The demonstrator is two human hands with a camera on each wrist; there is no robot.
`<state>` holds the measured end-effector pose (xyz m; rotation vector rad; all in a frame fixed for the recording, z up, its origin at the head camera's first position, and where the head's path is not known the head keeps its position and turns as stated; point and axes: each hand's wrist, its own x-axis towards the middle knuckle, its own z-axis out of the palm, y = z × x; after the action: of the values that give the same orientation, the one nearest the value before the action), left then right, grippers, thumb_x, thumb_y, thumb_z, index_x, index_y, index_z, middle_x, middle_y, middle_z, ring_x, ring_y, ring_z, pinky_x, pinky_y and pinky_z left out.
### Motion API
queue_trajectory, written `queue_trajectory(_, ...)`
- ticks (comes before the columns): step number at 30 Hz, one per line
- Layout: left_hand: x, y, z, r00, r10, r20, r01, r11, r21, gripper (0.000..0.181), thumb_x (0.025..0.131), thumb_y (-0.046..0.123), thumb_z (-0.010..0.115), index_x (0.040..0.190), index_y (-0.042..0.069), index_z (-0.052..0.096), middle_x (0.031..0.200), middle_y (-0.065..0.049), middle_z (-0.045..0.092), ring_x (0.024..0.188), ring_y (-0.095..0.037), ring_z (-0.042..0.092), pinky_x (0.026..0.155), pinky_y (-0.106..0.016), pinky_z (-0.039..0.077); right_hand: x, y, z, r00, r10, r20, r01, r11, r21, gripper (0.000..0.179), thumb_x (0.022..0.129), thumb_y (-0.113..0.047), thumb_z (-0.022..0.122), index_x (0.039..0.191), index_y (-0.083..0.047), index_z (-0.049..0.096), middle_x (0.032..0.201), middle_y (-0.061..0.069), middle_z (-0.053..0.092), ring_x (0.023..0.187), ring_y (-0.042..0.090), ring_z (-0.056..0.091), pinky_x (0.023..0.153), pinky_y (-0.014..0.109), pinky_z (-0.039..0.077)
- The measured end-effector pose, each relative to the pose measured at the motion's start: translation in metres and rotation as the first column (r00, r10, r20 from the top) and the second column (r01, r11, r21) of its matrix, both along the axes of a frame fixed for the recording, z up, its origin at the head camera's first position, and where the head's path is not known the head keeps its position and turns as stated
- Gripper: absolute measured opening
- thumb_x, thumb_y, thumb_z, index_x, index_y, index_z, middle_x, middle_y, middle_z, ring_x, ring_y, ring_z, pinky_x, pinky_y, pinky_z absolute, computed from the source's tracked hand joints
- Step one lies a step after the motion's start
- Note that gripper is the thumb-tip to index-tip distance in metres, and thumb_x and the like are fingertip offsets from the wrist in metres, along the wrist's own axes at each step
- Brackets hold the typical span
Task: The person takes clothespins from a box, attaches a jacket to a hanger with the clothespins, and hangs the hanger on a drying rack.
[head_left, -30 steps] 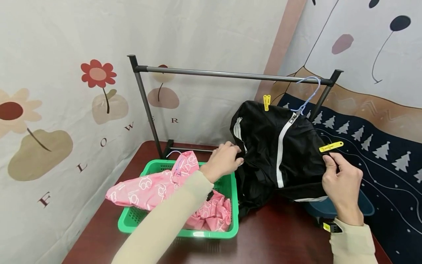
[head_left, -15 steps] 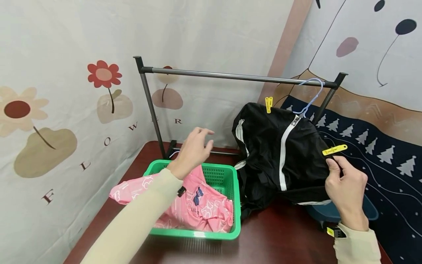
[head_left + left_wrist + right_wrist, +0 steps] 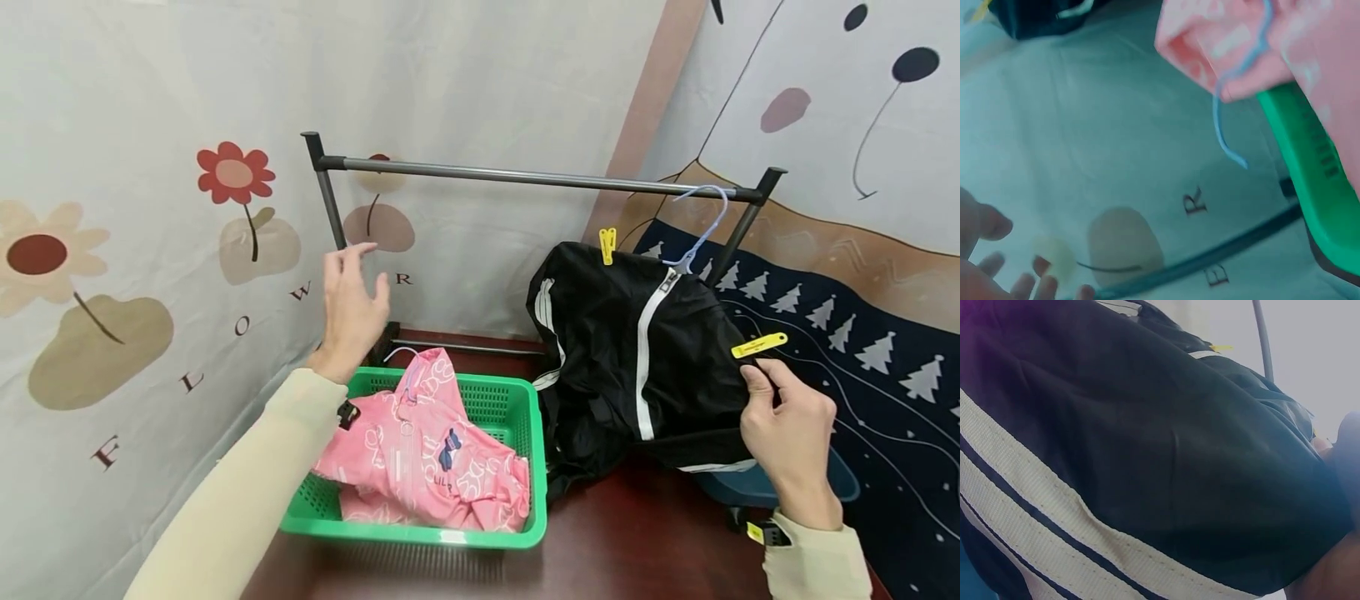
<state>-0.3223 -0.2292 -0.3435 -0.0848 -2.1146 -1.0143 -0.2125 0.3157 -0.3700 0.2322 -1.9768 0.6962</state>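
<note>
Reddish tabletop [image 3: 600, 550] bears a green basket [image 3: 538, 467] — pink garment [image 3: 420, 454] inside, black jacket [image 3: 592, 358] beside.

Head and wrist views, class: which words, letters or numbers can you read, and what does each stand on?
"F L O W", "R": off-white wall hanging, head view.
"E", "R": the same hanging, left wrist view; the left hand hides the E from the head view.
"LIL", last letter unclear: pink jacket.
Too small to read: any print on the yellow clothespins or yellow wrist tag.
</note>
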Motion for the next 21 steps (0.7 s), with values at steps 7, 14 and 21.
queue_trajectory(7,-0.016,-0.031,-0.009,0.997,0.081,0.007,-0.082,0.993,0.085,0.066,0.116,0.010,0.069,0.176,0.018,0.042,0.161,-0.029,0.045,0.146,-0.048,0.057,0.124,-0.062,0.050,0.001,0.001,-0.002,1.000,0.019,-0.008,-0.019,1.000,-0.006,0.006,0.106,0.004,0.077,0.106,0.008,0.082,0.061,0.015,0.058,0.057,-0.013,0.031,0.055,0.015,0.025)
queue_trajectory(14,-0.029,-0.047,-0.012,0.997,0.038,0.073,-0.046,0.994,0.104,0.087,0.116,0.008,0.071,0.186,0.027,0.024,0.163,-0.028,0.053,0.146,-0.047,0.064,0.119,-0.066,0.056,0.002,0.001,-0.004,1.000,0.026,-0.001,-0.026,1.000,0.004,0.005,0.106,0.005,0.078,0.107,0.007,0.082,0.063,0.013,0.059,0.056,-0.013,0.030,0.054,0.016,0.025)
queue_trajectory(21,-0.037,-0.047,-0.005,0.997,0.026,0.078,-0.035,0.993,0.114,0.088,0.118,0.008,0.067,0.187,0.037,0.021,0.158,-0.028,0.061,0.139,-0.050,0.069,0.115,-0.069,0.058,0.003,0.002,-0.002,0.999,0.046,0.001,-0.046,0.999,0.007,0.005,0.106,0.004,0.078,0.107,0.007,0.082,0.064,0.013,0.059,0.057,-0.012,0.032,0.054,0.018,0.027)
